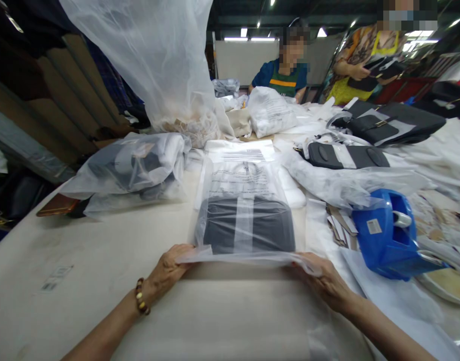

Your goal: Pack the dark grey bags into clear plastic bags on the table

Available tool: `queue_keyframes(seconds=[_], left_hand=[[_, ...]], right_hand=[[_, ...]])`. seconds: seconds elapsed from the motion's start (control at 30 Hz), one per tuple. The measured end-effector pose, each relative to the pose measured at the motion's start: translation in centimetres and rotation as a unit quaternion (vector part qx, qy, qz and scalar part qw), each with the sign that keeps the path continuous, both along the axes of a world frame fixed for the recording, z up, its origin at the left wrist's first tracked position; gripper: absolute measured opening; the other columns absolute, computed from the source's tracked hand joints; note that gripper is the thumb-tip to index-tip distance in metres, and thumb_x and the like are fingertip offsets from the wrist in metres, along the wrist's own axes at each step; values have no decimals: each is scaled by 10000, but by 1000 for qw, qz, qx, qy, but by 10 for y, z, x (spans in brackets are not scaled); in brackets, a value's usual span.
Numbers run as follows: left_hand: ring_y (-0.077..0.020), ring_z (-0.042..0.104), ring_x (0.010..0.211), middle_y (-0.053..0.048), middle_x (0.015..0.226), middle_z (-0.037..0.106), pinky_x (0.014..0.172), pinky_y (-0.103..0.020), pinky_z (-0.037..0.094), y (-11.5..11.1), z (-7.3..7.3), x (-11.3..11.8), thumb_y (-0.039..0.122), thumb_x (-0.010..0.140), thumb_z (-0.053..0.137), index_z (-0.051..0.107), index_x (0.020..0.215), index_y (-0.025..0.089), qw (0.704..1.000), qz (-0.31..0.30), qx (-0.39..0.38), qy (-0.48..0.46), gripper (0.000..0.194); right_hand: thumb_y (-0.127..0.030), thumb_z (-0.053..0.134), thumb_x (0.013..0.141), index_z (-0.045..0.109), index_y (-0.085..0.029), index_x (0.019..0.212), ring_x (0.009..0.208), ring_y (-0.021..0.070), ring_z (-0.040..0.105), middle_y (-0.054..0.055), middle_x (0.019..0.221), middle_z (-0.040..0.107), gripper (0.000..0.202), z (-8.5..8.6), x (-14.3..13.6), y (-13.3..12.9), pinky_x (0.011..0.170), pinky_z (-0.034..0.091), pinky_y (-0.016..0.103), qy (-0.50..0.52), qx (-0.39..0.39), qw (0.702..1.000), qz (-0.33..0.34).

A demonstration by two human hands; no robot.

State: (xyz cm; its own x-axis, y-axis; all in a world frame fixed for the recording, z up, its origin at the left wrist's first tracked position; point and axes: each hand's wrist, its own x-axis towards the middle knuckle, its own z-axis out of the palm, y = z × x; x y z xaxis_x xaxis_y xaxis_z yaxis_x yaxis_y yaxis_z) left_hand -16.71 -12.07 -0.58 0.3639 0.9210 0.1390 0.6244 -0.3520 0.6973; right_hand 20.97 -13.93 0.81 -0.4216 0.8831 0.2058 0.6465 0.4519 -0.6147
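Observation:
A black handbag (267,225) with a pale strip down its middle lies inside a clear printed plastic bag (248,183) on the table in front of me. My left hand (175,265), with a beaded bracelet at the wrist, grips the near left corner of the plastic bag's edge. At the near right corner, my right hand (320,276) has its fingers closed on the same edge. Between both hands the film is stretched across. My fingertips are partly hidden by the plastic.
Wrapped bags (135,163) lie at the left. On the right are a blue tape dispenser (384,233) and an unwrapped black bag (350,156). A large translucent sack (154,60) hangs at the back. Two people stand across the table (83,250), one holding a black bag (380,72).

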Motion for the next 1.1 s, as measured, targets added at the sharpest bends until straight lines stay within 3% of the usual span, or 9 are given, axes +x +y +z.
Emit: queue_keyframes(seconds=[0.13, 0.3, 0.6, 0.73, 0.83, 0.97, 1.1], left_hand=[[-167, 586, 649, -32, 705, 646, 593, -250, 479, 4, 2, 14, 478, 880, 338, 642, 808, 151, 993, 117, -29, -3, 452], [-147, 505, 581, -12, 589, 547, 584, -245, 443, 13, -3, 35, 543, 826, 340, 582, 665, 155, 978, 206, -13, -12, 485], [-95, 336, 417, 38, 439, 406, 415, -209, 294, 23, -6, 41, 549, 790, 404, 583, 635, 152, 966, 257, 31, -6, 462], [-90, 349, 399, 36, 434, 405, 407, -203, 308, 20, -7, 42, 529, 810, 392, 540, 574, 166, 962, 266, 63, -11, 458], [-88, 348, 384, 45, 427, 368, 391, -196, 312, 18, -7, 40, 559, 818, 375, 512, 555, 180, 960, 268, 82, -13, 481], [-78, 314, 367, 56, 426, 329, 373, -189, 278, 18, -6, 42, 570, 835, 357, 476, 546, 195, 955, 278, 105, 5, 488], [-66, 250, 354, 68, 414, 275, 367, -195, 216, 23, -6, 46, 500, 844, 402, 439, 518, 193, 949, 288, 117, 45, 449]], right_hand=[[-465, 301, 923, 636, -233, 766, 650, 160, 637, -2, 700, 683, 437, 0, -7, 5, 606, 497, 238, 8, -74, 992, -105], [-527, 308, 907, 581, -240, 585, 501, 153, 602, -18, 539, 625, 510, -7, -14, 12, 525, 456, 243, 5, 9, 978, -209], [-509, 315, 914, 572, -218, 698, 392, 125, 503, -31, 468, 510, 444, -16, -27, 30, 421, 396, 228, 32, 74, 953, -292], [-447, 366, 917, 624, -192, 876, 643, 158, 662, 42, 756, 696, 365, -23, -23, 29, 585, 512, 225, 69, 134, 955, -255], [-347, 411, 919, 613, -197, 994, 746, 163, 686, 46, 885, 718, 263, -27, -19, 28, 659, 545, 236, 87, 172, 957, -217], [-353, 392, 926, 597, -213, 960, 644, 155, 677, 31, 811, 714, 251, -29, -20, 30, 553, 525, 231, 81, 157, 952, -249], [-461, 317, 935, 556, -230, 801, 458, 135, 593, -6, 600, 629, 358, -27, -24, 33, 424, 399, 229, 16, 107, 946, -305]])
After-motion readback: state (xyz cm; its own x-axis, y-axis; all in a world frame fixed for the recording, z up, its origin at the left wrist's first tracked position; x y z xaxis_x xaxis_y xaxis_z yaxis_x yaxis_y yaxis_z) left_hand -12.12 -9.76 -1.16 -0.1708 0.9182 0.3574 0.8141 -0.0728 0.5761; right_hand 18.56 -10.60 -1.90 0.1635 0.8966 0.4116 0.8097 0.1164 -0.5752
